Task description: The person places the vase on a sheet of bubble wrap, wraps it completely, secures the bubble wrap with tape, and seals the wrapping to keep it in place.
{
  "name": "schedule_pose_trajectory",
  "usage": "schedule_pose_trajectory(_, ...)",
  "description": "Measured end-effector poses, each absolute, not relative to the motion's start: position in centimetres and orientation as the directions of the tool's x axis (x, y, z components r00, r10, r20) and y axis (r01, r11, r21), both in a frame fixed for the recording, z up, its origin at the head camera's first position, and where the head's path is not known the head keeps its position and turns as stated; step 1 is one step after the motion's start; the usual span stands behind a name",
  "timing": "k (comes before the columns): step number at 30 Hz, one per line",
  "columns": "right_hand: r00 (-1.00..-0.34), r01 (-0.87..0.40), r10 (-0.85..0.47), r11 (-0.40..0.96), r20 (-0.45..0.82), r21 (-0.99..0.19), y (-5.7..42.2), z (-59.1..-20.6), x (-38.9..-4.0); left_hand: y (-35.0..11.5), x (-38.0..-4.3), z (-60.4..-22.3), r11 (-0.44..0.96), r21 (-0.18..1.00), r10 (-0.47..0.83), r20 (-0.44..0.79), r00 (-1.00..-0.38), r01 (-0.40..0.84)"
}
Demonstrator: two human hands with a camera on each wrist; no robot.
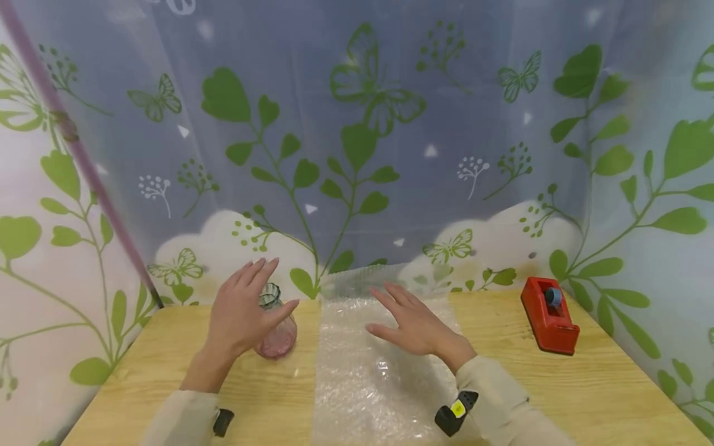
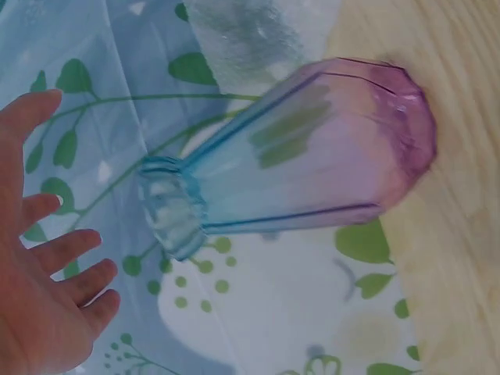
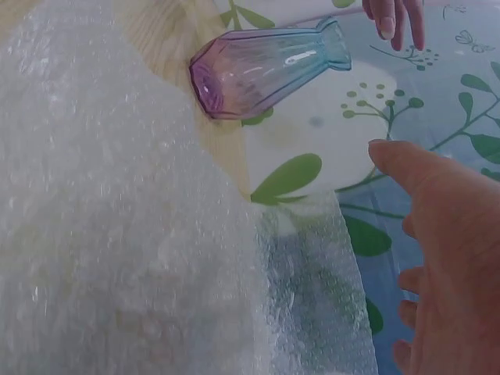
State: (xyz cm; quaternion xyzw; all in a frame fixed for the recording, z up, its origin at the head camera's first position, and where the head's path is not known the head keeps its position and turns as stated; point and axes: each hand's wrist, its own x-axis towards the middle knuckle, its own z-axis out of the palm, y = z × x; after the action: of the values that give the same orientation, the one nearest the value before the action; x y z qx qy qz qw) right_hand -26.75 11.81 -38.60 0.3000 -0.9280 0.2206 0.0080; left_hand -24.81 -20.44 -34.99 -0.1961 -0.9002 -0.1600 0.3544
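A faceted glass vase (image 2: 289, 148), blue at its ruffled neck and pink at its base, stands upright on the left of the table. My left hand (image 1: 241, 306) is raised beside it, fingers extended and apart from the glass; in the head view it partly covers the vase. In the middle lies a sheet of bubble wrap (image 1: 385, 378), its far end turned up against the backdrop. Over that sheet hovers my right hand (image 1: 418, 325), fingers spread and holding nothing. The right wrist view shows the vase (image 3: 266, 70) beyond the bubble wrap (image 3: 141, 211).
A red tape dispenser (image 1: 551, 319) with a small roll of tape sits at the table's right rear. The wooden tabletop (image 1: 268, 396) ends at a leaf-and-butterfly patterned fabric backdrop (image 1: 390, 186), which also encloses both sides. A pink pole (image 1: 100, 186) slants down at the left.
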Motion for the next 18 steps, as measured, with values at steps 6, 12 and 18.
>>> schedule_pose_trajectory(6,-0.810,-0.573,-0.566,0.709,0.152,-0.411,10.2,-38.5,-26.8,-21.5,-24.7,-35.7,0.882,0.208,0.162,0.709,-0.686,0.423)
schedule_pose_trajectory(12,-0.797,-0.590,-0.582,0.689,0.165,-0.421,8.5,-38.8,-26.8,-22.2,-23.8,-36.6,0.864,0.385,0.014,0.627,-0.779,0.325)
schedule_pose_trajectory(18,-0.796,-0.584,-0.585,0.678,0.154,-0.446,6.9,-39.3,-26.8,-22.4,-23.3,-37.7,0.832,0.519,-0.068,0.448,-0.891,0.197)
